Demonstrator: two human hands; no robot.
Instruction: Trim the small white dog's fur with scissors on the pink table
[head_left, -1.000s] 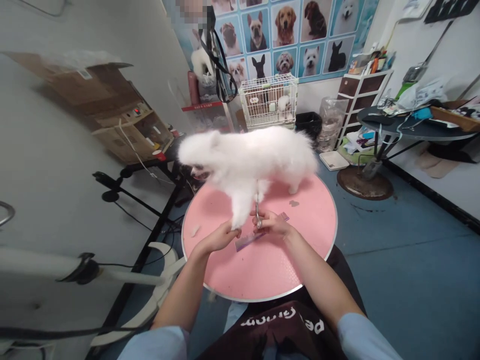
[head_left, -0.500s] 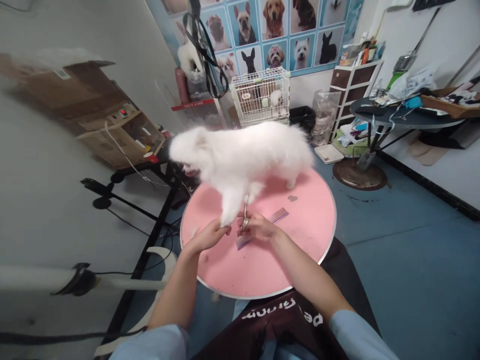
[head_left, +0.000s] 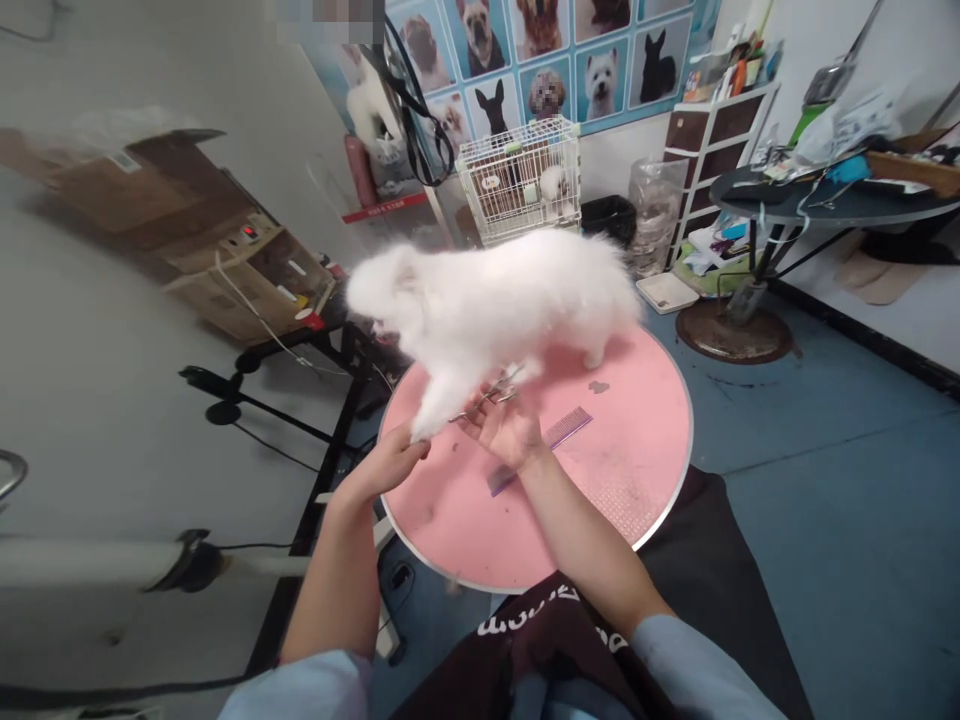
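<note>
Dog: small, white, fluffy (head_left: 499,295); stands on the pink round table (head_left: 637,480), head toward the left edge, hind feet near the far rim.
Front leg: near foreleg (head_left: 433,405) stretched forward and down past the table's left edge, paw in the person's grasp.
Left hand: (head_left: 390,462) fingers closed around the paw end of that leg, thumb on top; forearm comes up from bottom left.
Right hand: (head_left: 504,430) palm turned up, just below the dog's chest, fingers curled into the handles of the scissors.
Scissors: metal (head_left: 491,390), held in the right hand, lying nearly level, tips pointing left toward the raised leg and touching or just short of the fur. Too blurred to tell how far the blades are apart.
Comb: purple (head_left: 568,427), flat on the table, slanted; its middle is hidden under the right wrist, both ends showing.
Fur scraps: one dark tuft (head_left: 598,386) on the table near the hind feet.
Apron: dark with white lettering (head_left: 555,630), at the near rim of the table; light blue sleeves at both elbows.
Background, centre: white wire cage (head_left: 521,180) against the wall, below a poster of dog portraits (head_left: 540,50).
Background, right: drawer unit (head_left: 709,140); dark round table (head_left: 825,205) loaded with clutter.
Background, left: cardboard boxes (head_left: 187,230) stacked by the wall.
</note>
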